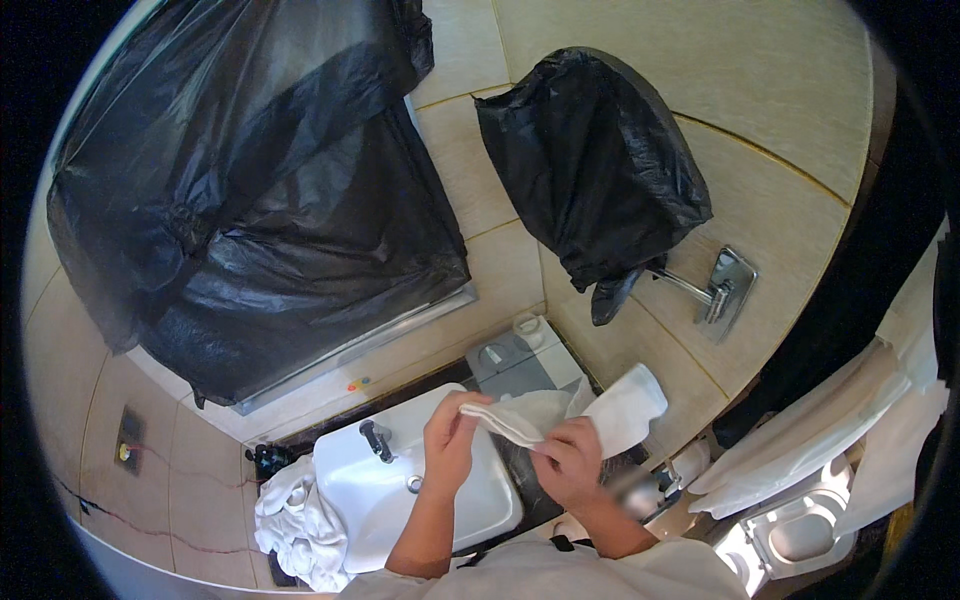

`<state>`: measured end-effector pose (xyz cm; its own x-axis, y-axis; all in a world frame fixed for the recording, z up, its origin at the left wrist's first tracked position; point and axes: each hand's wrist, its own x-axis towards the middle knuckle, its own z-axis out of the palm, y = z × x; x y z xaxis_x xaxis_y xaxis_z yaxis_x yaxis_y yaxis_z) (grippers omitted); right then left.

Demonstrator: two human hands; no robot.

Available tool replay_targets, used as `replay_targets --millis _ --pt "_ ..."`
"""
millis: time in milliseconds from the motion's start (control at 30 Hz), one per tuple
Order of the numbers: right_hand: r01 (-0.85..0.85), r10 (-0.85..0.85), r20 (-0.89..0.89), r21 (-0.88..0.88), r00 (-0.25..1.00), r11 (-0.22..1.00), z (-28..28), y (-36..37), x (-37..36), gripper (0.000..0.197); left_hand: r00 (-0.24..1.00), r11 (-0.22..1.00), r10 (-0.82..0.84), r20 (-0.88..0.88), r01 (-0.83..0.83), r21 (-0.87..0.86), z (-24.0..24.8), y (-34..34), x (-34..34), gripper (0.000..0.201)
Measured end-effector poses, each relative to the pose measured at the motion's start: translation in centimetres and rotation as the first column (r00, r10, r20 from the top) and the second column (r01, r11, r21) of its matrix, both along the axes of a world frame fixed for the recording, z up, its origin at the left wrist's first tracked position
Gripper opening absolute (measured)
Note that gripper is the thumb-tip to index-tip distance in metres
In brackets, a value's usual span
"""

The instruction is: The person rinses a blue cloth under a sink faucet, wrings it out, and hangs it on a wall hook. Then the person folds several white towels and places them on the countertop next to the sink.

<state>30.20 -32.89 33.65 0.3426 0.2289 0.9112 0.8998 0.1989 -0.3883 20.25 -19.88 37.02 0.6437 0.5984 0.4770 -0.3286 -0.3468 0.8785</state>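
Observation:
Above the right part of the white washbasin (375,500), a white folded cloth, likely a towel (520,415), is stretched between my hands. My left hand (452,435) pinches its left end, thumb on top. At the cloth's nearer right edge, the fingers of my right hand (573,462) are closed on it. Just beyond that hand, at the counter's right end, a second white folded cloth (632,408) shows; whether it joins the held one cannot be told. Heaped left of the basin are crumpled white cloths (300,525).
A dark faucet (377,440) stands at the basin's back. Behind my hands is a grey box (510,372). Black plastic covers a large wall panel (290,220) and a round fixture (600,160) on a metal arm. A toilet (800,525) and white curtain (820,430) are at right.

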Motion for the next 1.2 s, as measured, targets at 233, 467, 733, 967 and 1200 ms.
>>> replay_targets --millis 233,467,733,967,1200 --pt "-0.077 -0.022 -0.275 -0.345 0.961 0.935 -9.6 2.0 -0.1 0.018 0.913 0.995 -0.004 -0.408 -0.037 -0.092 -10.2 2.3 -1.1 0.011" --pt "-0.315 0.158 -0.463 -0.285 0.872 0.905 -11.3 2.4 -1.2 0.015 0.927 0.998 0.035 -0.373 -0.055 -0.043 -12.9 1.9 -1.9 0.01" --pt "-0.486 0.417 -0.748 0.145 0.516 0.862 -9.9 2.4 -1.2 0.014 0.956 0.978 -0.126 -0.266 0.075 -0.193 -12.0 1.6 -2.4 0.019" --pt "-0.532 0.353 -0.723 -0.023 0.594 0.846 -8.2 1.9 -0.2 0.012 0.964 0.963 0.112 -0.241 -0.046 0.264 -10.9 0.3 -2.5 0.022" --pt "-0.537 0.348 -0.664 -0.095 0.662 0.838 -8.3 1.8 -0.2 0.014 0.951 0.96 0.271 -0.146 -0.256 0.112 -10.3 -0.9 -2.3 0.01"
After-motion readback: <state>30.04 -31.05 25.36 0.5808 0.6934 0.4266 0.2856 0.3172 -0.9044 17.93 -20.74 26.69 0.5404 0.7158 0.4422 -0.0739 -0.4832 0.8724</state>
